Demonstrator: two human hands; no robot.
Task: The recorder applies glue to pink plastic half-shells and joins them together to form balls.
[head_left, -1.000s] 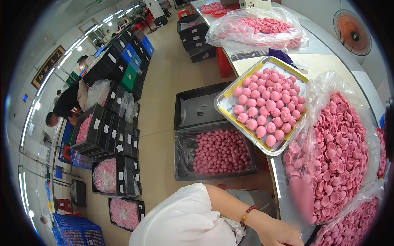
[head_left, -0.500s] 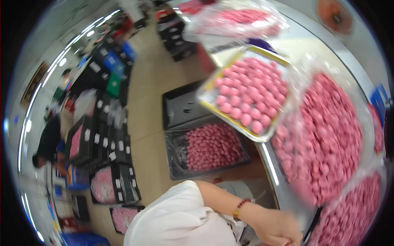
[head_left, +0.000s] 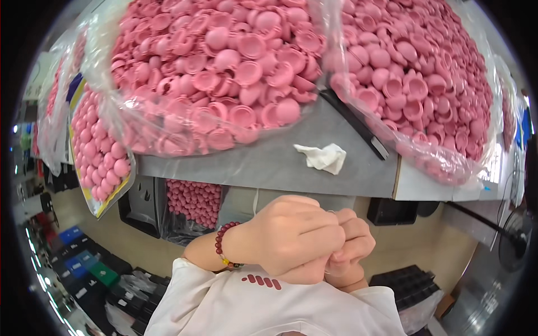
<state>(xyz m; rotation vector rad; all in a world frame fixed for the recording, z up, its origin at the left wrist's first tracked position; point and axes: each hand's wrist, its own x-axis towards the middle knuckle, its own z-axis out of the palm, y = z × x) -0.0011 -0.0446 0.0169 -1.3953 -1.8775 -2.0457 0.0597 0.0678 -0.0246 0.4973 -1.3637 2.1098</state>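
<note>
My left hand (head_left: pixel 297 238), with a beaded bracelet (head_left: pixel 219 246) at its wrist, is closed in front of my chest. My right hand (head_left: pixel 356 242) is closed too, pressed against the left hand's knuckle side. Whatever lies between the fingers is hidden; only a thin clear edge shows beside the right hand. Beyond the hands, on the grey tabletop (head_left: pixel 252 162), lies a crumpled white tissue (head_left: pixel 324 158). Two clear plastic bags hold loose pink hollow half-balls: a left heap (head_left: pixel 224 67) and a right heap (head_left: pixel 414 78).
A black bar (head_left: pixel 356 126) lies between the bags. At the left, a yellow-rimmed tray (head_left: pixel 101 210) of pink balls (head_left: pixel 98 151) overhangs the table edge. Below stands a black crate of pink balls (head_left: pixel 193 201). A fan (head_left: pixel 514 235) is at the right, above stacked black trays (head_left: pixel 404 283).
The view has swung right, from the tray and aisle to the table in front of me. My left fist is now before my chest, and my right hand has come into view against it.
</note>
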